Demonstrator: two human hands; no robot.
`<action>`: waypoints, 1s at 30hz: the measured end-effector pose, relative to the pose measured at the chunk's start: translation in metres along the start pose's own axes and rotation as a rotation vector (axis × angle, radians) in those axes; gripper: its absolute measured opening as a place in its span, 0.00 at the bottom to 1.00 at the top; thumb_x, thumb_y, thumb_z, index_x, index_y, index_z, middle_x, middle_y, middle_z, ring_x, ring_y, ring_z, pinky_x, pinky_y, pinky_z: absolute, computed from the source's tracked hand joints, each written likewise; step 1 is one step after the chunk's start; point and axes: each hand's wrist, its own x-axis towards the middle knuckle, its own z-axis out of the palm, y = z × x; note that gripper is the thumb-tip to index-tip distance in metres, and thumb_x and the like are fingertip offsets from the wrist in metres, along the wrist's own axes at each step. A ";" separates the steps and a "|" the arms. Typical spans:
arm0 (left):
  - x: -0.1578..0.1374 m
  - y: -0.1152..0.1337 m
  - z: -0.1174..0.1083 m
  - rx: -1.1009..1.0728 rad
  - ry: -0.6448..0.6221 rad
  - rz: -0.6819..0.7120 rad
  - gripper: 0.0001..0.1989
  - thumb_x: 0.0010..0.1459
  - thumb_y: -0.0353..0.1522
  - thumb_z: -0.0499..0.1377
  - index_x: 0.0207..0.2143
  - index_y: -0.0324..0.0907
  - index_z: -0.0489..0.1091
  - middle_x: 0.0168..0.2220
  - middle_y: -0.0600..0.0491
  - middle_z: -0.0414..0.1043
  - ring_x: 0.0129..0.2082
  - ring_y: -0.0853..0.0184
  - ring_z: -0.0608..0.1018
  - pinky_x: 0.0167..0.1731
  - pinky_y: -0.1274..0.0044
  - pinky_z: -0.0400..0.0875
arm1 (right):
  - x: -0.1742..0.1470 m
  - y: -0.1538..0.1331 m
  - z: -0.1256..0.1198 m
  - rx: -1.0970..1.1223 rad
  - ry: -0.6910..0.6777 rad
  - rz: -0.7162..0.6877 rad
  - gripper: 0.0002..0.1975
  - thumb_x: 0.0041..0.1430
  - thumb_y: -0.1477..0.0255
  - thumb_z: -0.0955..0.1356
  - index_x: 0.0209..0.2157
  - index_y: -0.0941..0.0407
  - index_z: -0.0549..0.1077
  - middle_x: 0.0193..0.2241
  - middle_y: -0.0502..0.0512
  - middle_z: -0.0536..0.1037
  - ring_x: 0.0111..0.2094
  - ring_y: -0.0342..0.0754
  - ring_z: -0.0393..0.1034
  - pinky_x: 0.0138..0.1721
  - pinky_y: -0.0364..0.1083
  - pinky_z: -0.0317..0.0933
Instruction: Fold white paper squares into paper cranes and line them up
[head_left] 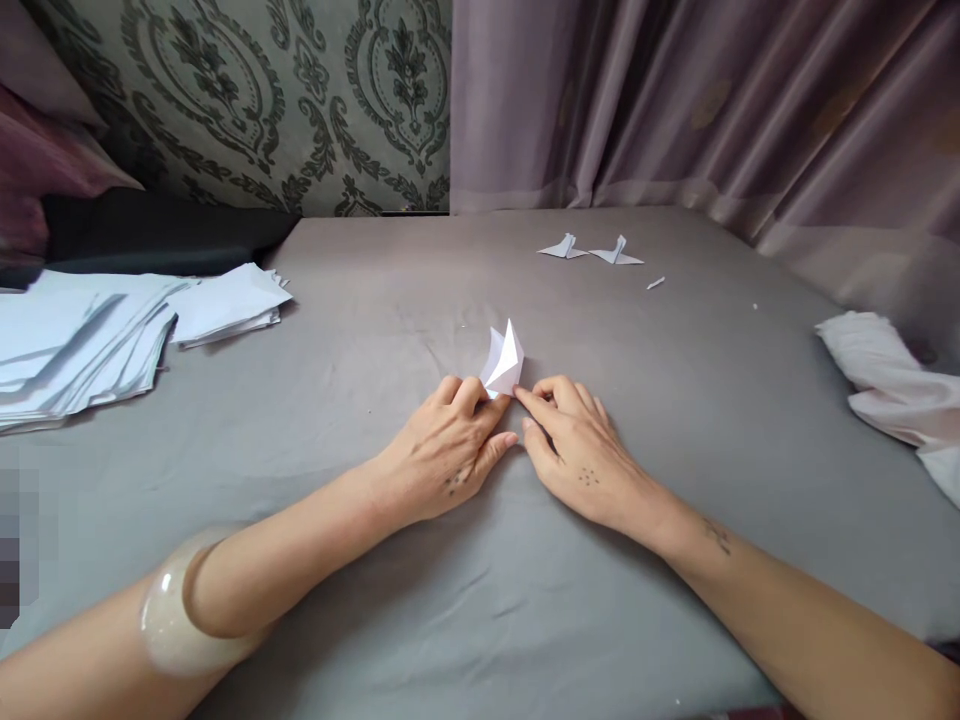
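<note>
A piece of white folded paper (506,365) stands partly upright on the grey cloth, with pointed flaps rising from a narrow base. At its lower left is my left hand (454,445), fingers curled against the base and thumb stretched to the right. From the other side, my right hand (581,450) touches the lower right corner with its index fingertip. The thumb of that hand is apart from the index finger, and the other fingers are bent. The hands hide part of the base.
Two small folded paper shapes (616,252) lie toward the back, beside a thin paper scrap (655,284). Stacked white sheets (82,340) and a smaller paper stack (229,305) rest at left. White crumpled fabric (892,375) lies at right. A curtain (555,100) hangs behind the grey-covered surface (375,290).
</note>
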 end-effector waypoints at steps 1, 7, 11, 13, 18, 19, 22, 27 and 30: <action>0.000 0.000 0.000 0.000 0.003 -0.002 0.22 0.69 0.39 0.39 0.55 0.35 0.61 0.44 0.44 0.67 0.42 0.59 0.64 0.45 0.65 0.61 | 0.000 0.000 0.000 0.001 -0.005 0.004 0.21 0.62 0.73 0.58 0.56 0.55 0.67 0.46 0.59 0.69 0.45 0.52 0.63 0.47 0.52 0.58; 0.000 0.007 -0.002 0.017 -0.005 -0.030 0.21 0.68 0.37 0.39 0.55 0.36 0.61 0.44 0.44 0.68 0.44 0.58 0.66 0.45 0.64 0.63 | -0.001 -0.004 -0.001 -0.055 -0.017 -0.012 0.23 0.63 0.72 0.57 0.58 0.57 0.65 0.46 0.60 0.68 0.44 0.52 0.62 0.47 0.53 0.58; -0.003 0.013 -0.004 -0.019 0.007 -0.091 0.17 0.68 0.34 0.41 0.48 0.36 0.66 0.41 0.43 0.68 0.43 0.58 0.68 0.44 0.65 0.66 | -0.003 -0.007 -0.001 -0.120 0.009 -0.055 0.23 0.65 0.71 0.56 0.58 0.60 0.64 0.45 0.62 0.68 0.43 0.53 0.61 0.46 0.53 0.58; -0.005 0.012 -0.003 -0.072 0.040 -0.138 0.16 0.67 0.33 0.42 0.40 0.38 0.67 0.39 0.45 0.67 0.40 0.60 0.70 0.42 0.67 0.68 | -0.003 -0.009 -0.001 -0.152 0.016 -0.077 0.23 0.65 0.70 0.56 0.58 0.61 0.65 0.44 0.63 0.69 0.43 0.54 0.61 0.45 0.53 0.58; -0.007 0.007 -0.001 -0.187 0.161 -0.242 0.11 0.65 0.32 0.45 0.44 0.40 0.64 0.42 0.46 0.64 0.34 0.66 0.70 0.32 0.73 0.70 | 0.000 -0.016 -0.004 -0.227 0.025 -0.106 0.20 0.64 0.70 0.57 0.54 0.61 0.67 0.40 0.63 0.70 0.40 0.55 0.62 0.42 0.53 0.57; -0.007 0.007 -0.001 -0.189 0.162 -0.240 0.11 0.65 0.31 0.45 0.45 0.40 0.64 0.42 0.46 0.64 0.35 0.66 0.71 0.33 0.73 0.70 | 0.001 -0.017 -0.004 -0.237 0.025 -0.106 0.20 0.63 0.70 0.57 0.53 0.61 0.68 0.39 0.63 0.70 0.40 0.55 0.62 0.41 0.53 0.57; -0.006 0.006 -0.001 -0.168 0.118 -0.217 0.12 0.65 0.30 0.44 0.45 0.39 0.64 0.43 0.44 0.63 0.40 0.63 0.71 0.38 0.70 0.71 | 0.002 -0.014 -0.004 -0.212 0.021 -0.100 0.18 0.63 0.71 0.58 0.50 0.60 0.70 0.39 0.63 0.70 0.39 0.55 0.63 0.41 0.54 0.58; -0.006 0.006 -0.002 -0.160 0.095 -0.197 0.13 0.65 0.29 0.44 0.44 0.37 0.65 0.42 0.44 0.64 0.41 0.62 0.71 0.40 0.68 0.70 | 0.003 -0.003 -0.001 0.057 0.139 -0.073 0.21 0.59 0.80 0.56 0.52 0.59 0.67 0.45 0.60 0.72 0.46 0.52 0.64 0.47 0.51 0.61; -0.006 0.005 -0.001 -0.172 0.107 -0.183 0.13 0.65 0.29 0.44 0.44 0.37 0.66 0.42 0.44 0.64 0.39 0.63 0.71 0.40 0.69 0.70 | 0.003 -0.004 0.001 0.110 0.128 -0.160 0.23 0.57 0.83 0.56 0.53 0.59 0.66 0.49 0.60 0.71 0.49 0.52 0.63 0.50 0.51 0.61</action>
